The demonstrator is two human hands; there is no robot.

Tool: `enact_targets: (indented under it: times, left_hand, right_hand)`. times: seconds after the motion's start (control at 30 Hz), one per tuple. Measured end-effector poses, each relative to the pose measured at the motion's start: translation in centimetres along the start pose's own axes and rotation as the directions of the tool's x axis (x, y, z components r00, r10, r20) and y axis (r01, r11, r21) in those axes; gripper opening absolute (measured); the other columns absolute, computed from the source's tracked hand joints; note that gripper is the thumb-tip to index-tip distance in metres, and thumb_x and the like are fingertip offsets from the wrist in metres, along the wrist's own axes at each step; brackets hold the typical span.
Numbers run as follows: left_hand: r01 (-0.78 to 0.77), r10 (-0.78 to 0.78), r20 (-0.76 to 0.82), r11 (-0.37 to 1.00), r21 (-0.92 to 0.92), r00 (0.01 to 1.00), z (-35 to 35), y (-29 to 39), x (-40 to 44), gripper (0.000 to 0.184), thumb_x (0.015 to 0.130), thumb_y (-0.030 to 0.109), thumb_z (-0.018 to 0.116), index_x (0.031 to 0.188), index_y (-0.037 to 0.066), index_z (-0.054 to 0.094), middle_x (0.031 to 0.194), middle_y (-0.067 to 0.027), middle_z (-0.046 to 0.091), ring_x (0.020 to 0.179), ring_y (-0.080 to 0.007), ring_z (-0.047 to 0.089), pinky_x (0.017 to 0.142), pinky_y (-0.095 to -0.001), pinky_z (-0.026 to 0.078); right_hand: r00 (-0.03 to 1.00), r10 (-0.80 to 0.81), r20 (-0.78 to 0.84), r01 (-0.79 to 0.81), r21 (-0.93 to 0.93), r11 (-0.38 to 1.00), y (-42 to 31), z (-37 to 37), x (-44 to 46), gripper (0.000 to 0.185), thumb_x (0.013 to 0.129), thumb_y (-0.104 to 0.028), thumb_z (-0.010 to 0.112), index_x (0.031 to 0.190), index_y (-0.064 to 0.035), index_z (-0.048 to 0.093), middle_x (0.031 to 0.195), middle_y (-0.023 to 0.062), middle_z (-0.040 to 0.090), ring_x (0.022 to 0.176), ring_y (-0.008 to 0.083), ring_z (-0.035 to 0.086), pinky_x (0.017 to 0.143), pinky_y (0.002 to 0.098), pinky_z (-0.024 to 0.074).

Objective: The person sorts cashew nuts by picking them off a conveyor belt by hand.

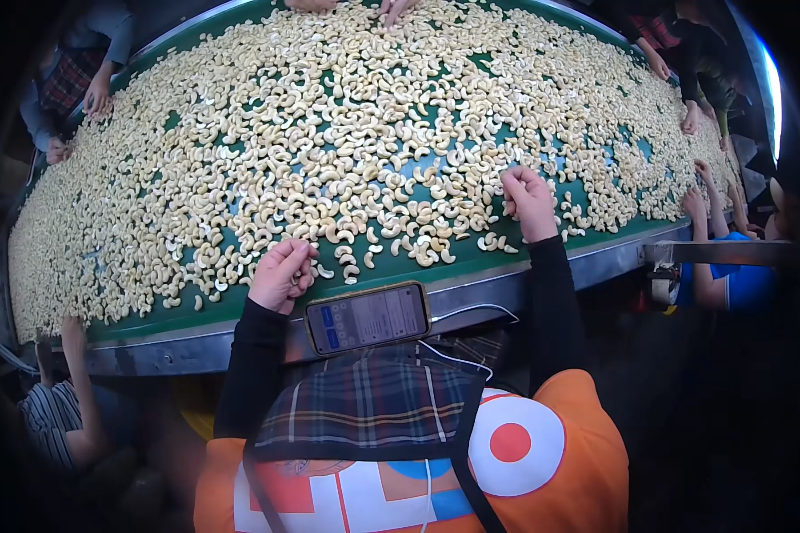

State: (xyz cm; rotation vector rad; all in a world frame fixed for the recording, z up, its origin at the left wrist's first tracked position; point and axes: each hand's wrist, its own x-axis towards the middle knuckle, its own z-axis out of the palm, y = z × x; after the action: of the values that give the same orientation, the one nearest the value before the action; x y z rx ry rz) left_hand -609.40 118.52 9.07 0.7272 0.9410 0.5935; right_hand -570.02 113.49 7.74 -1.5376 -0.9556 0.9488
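Cashew nuts [347, 160] lie spread over a green conveyor belt [329, 282] in front of me. My left hand [283, 274] is over the near edge of the belt, its fingers curled together; something small and pale may be in them, but I cannot make it out. Farther right, my right hand [528, 202] hovers over the nuts with its fingers pinched, and what they hold is hidden. Loose cashews lie close to both hands.
A phone [369, 318] with a lit screen and white cable [476, 308] sits at the belt's metal edge [471, 291], between my forearms. Other people's hands reach the belt at the far side [398, 11], the left [98, 93] and the right [695, 206].
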Motion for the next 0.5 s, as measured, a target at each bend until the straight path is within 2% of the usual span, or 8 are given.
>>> enact_targets:
  times: [0.07,0.1,0.2,0.23,0.27,0.3,0.33,0.5]
  left_hand:
    - [-0.002,0.002,0.007,1.000,-0.001,1.000,-0.4,0.3,0.0,0.016,0.091,0.018,0.049,0.086,0.004,0.054,0.061,0.0015,0.046,0.043,-0.0055,0.040,0.035,-0.0163,0.022]
    - [-0.002,0.002,0.010,1.000,-0.009,1.000,-0.6,0.4,-0.1,0.016,0.091,0.018,0.049,0.086,0.004,0.054,0.061,0.0015,0.046,0.042,-0.0054,0.040,0.035,-0.0162,0.022]
    - [-0.014,0.014,0.003,1.000,-0.020,1.000,-2.0,0.7,-0.7,0.017,0.091,0.019,0.049,0.086,0.003,0.054,0.061,0.0015,0.046,0.043,-0.0051,0.041,0.035,-0.0158,0.022]
    - [-0.017,0.017,-0.001,1.000,-0.022,1.000,-2.5,0.7,-1.0,0.018,0.091,0.020,0.050,0.086,0.003,0.055,0.061,0.0016,0.046,0.043,-0.0049,0.041,0.035,-0.0155,0.022]
    - [-0.018,0.018,-0.005,1.000,-0.024,1.000,-3.0,0.7,-1.2,0.018,0.091,0.020,0.051,0.087,0.003,0.055,0.061,0.0016,0.046,0.044,-0.0047,0.042,0.035,-0.0151,0.022]
    - [-0.022,0.022,-0.004,0.999,-0.024,1.000,-3.5,0.8,-1.3,0.018,0.091,0.020,0.051,0.087,0.003,0.055,0.061,0.0016,0.046,0.044,-0.0047,0.042,0.035,-0.0151,0.022]
    - [-0.017,0.017,-0.006,1.000,-0.021,1.000,-4.0,0.9,-1.5,0.018,0.091,0.020,0.051,0.087,0.003,0.055,0.061,0.0016,0.046,0.044,-0.0047,0.042,0.035,-0.0151,0.022]
    - [-0.005,0.005,-0.002,1.000,0.003,1.000,-5.3,1.8,-1.9,0.017,0.091,0.019,0.049,0.086,0.003,0.054,0.062,0.0011,0.047,0.043,-0.0054,0.041,0.035,-0.0157,0.022]
  right_hand:
    - [0.923,-0.384,-0.016,0.265,-0.698,0.666,0.5,1.3,1.5,0.011,0.084,-0.018,0.054,0.084,-0.0077,0.056,0.062,0.0020,0.056,0.050,0.0109,0.054,0.043,0.0212,0.0372]
    - [0.923,-0.385,-0.014,0.268,-0.696,0.666,0.6,1.7,1.7,0.011,0.084,-0.018,0.054,0.084,-0.0077,0.056,0.062,0.0020,0.056,0.050,0.0109,0.054,0.043,0.0212,0.0372]
    - [0.921,-0.339,0.195,0.286,-0.927,0.244,1.0,2.2,2.2,0.012,0.086,-0.018,0.053,0.084,-0.0072,0.056,0.060,-0.0007,0.051,0.049,0.0072,0.049,0.039,0.0176,0.0322]
    - [0.920,-0.338,0.197,0.287,-0.926,0.243,0.8,2.1,2.0,0.012,0.086,-0.018,0.053,0.084,-0.0072,0.056,0.060,-0.0007,0.051,0.049,0.0072,0.049,0.039,0.0176,0.0322]
    - [0.984,-0.159,0.085,0.175,-0.663,0.728,0.4,1.9,1.6,0.012,0.084,-0.019,0.054,0.083,-0.0072,0.057,0.062,0.0017,0.054,0.053,0.0109,0.052,0.043,0.0217,0.0366]
    - [0.995,0.057,0.079,-0.040,-0.207,0.977,0.0,1.8,1.2,0.013,0.083,-0.020,0.056,0.083,-0.0071,0.057,0.064,0.0040,0.057,0.056,0.0146,0.055,0.048,0.0259,0.0410]
    - [0.951,0.248,0.182,-0.293,0.290,0.911,-0.5,2.0,0.9,0.014,0.081,-0.021,0.058,0.082,-0.0071,0.058,0.066,0.0063,0.060,0.060,0.0183,0.059,0.052,0.0300,0.0454]
    - [0.986,0.164,-0.011,-0.165,-0.008,0.986,-1.3,7.1,0.1,0.014,0.078,-0.021,0.060,0.083,-0.0078,0.059,0.064,0.0102,0.060,0.054,0.0241,0.058,0.052,0.0334,0.0465]
